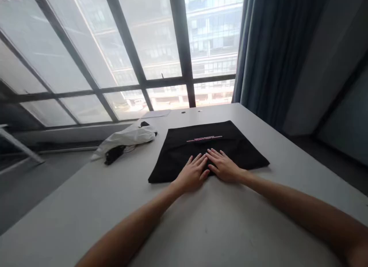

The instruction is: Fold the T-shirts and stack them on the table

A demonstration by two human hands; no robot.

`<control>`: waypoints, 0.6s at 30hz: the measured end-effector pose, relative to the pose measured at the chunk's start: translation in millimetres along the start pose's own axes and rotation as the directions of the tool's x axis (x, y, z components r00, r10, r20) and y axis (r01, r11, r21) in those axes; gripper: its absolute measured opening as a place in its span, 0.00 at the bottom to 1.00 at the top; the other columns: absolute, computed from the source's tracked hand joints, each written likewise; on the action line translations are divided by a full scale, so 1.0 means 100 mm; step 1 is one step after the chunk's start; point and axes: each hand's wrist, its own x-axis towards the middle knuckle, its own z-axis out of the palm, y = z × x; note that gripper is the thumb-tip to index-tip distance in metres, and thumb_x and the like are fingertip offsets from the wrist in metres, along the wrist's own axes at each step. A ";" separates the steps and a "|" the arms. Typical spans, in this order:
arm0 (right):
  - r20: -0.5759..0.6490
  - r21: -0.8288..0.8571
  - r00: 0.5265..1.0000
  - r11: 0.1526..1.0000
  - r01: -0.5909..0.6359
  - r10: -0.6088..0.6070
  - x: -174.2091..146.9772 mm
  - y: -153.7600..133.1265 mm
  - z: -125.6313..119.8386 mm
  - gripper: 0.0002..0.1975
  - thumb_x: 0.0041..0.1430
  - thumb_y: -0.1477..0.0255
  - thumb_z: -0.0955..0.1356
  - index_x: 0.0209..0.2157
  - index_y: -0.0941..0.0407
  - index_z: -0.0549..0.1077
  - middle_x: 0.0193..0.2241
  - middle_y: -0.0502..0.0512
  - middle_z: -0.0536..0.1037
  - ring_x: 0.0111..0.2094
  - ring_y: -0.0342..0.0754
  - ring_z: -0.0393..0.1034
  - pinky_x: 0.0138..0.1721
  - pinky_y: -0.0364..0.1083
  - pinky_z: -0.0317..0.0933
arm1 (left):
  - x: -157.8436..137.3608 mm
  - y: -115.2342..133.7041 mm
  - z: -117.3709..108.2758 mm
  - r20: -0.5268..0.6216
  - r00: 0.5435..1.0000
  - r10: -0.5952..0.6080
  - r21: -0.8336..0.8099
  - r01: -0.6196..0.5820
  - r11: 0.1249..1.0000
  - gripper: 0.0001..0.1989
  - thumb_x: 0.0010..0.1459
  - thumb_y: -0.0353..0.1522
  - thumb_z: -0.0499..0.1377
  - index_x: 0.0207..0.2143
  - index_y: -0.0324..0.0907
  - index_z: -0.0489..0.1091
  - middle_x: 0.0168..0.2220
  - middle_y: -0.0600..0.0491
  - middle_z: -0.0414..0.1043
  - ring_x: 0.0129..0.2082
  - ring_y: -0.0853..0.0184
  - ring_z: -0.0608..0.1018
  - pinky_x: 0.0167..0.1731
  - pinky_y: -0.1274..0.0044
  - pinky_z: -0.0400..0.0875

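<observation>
A flat black cloth item (198, 149) with two lines of pink lettering lies spread on the white table; whether it is a bag or a folded garment I cannot tell. On its near edge rests my left hand (193, 172), palm down with the fingers stretched out. Beside it my right hand (223, 166) also lies flat on the cloth, fingers spread. The fingertips of both hands meet or nearly meet near the middle. Neither hand grips anything.
To the left, a crumpled white bag (126, 138) with dark things at it lies near the edge of the white table (207, 228). A pale flat sheet (156, 113) is at the far edge. Windows stand beyond, with a blue curtain (264, 60) at right.
</observation>
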 end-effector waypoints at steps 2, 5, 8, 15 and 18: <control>0.049 0.004 0.999 1.000 -0.003 0.002 -0.04 -0.03 0.08 0.33 0.72 0.60 0.57 0.72 0.61 0.54 0.73 0.62 0.51 0.74 0.56 0.40 0.71 0.63 0.38 | -0.01 0.05 0.08 0.041 0.999 0.026 -0.010 -0.026 1.000 0.37 0.73 0.51 0.40 0.74 0.38 0.45 0.74 0.43 0.43 0.74 0.56 0.48 0.71 0.58 0.43; 0.053 0.018 0.999 1.000 0.000 -0.001 -0.05 -0.05 0.12 0.33 0.72 0.60 0.58 0.72 0.59 0.55 0.72 0.63 0.52 0.73 0.57 0.42 0.71 0.63 0.39 | -0.04 0.09 0.14 0.063 0.997 0.044 -0.019 -0.042 0.999 0.38 0.73 0.52 0.42 0.75 0.40 0.43 0.74 0.43 0.42 0.74 0.55 0.48 0.71 0.58 0.44; -0.037 0.026 0.999 1.000 0.004 -0.003 -0.03 0.02 0.05 0.31 0.72 0.61 0.58 0.71 0.58 0.57 0.72 0.61 0.54 0.73 0.55 0.44 0.71 0.61 0.41 | -0.06 0.10 0.12 0.054 0.998 0.040 -0.025 -0.039 0.999 0.36 0.73 0.52 0.42 0.75 0.43 0.44 0.74 0.44 0.43 0.74 0.55 0.48 0.70 0.56 0.44; -0.147 -0.053 0.961 0.968 -0.244 0.234 -0.25 0.67 -0.12 0.30 0.71 0.62 0.59 0.70 0.58 0.60 0.72 0.64 0.53 0.73 0.59 0.44 0.70 0.66 0.41 | -0.05 0.08 0.09 0.086 0.994 0.066 -0.042 -0.062 0.997 0.29 0.73 0.52 0.43 0.72 0.62 0.49 0.75 0.51 0.40 0.74 0.51 0.45 0.69 0.51 0.45; -0.201 0.013 0.949 0.969 -0.245 0.243 -0.40 0.84 -0.16 0.29 0.71 0.61 0.59 0.69 0.57 0.63 0.71 0.63 0.58 0.72 0.58 0.49 0.70 0.62 0.47 | -0.05 0.09 0.08 0.098 0.993 0.061 -0.049 -0.056 0.997 0.29 0.73 0.52 0.43 0.72 0.61 0.50 0.76 0.51 0.40 0.74 0.51 0.45 0.69 0.51 0.44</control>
